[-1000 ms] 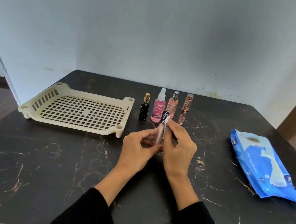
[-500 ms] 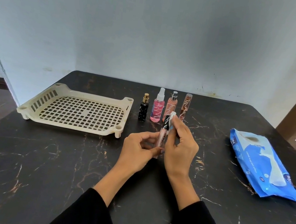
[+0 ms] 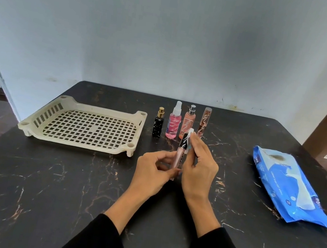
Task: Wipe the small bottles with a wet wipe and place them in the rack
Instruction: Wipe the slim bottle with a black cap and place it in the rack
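Both forearms in black sleeves are reaching forward, hands meeting at the middle. The left hand [image 3: 152, 170] is pinching with curled fingers [image 3: 167, 156]. The right hand [image 3: 199, 167] is curling its fingers upward.

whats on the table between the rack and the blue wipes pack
In the head view, four small bottles stand in a row between the rack and the wipes pack; nearer, both hands hold a slim tube.
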